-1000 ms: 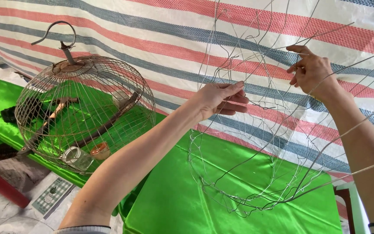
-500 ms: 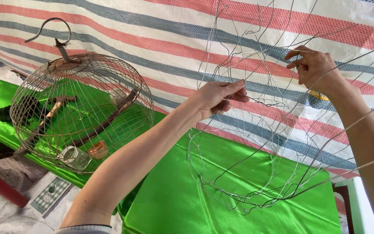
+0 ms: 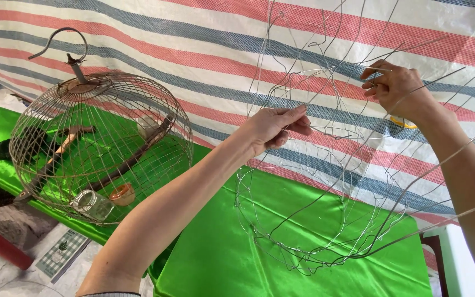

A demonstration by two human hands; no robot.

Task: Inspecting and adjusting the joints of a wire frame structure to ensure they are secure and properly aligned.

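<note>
Unfinished wire cage frame (image 3: 309, 220) is held up in the centre-right of the frame, above the green satin tablecloth (image 3: 215, 258), with a striped tarpaulin (image 3: 204, 38) behind. Left hand (image 3: 275, 127), mid-frame, is nearly closed, thumb and fingers pinched on a thin upright wire near the frame's upper ring. Right hand (image 3: 394, 88), upper right, is curled with fingertips gripping another loose strand; exact grip closure is partly hidden by the wires. Many strand ends at the top are left free and splayed. Likely risks: free ends can spring back toward the hands or face if either pinch is released, since the wire looks springy; the woven bottom ring could be distorted if the two hands pull unevenly; thin strands may be kinked by overbending at the pinch point. Finished domed cage (image 3: 103, 146) with hook (image 3: 61, 44), perches and a small glass jar (image 3: 92, 203) stands at left, well apart, so a knock is judged unlikely unless the frame is swung leftward.
</note>
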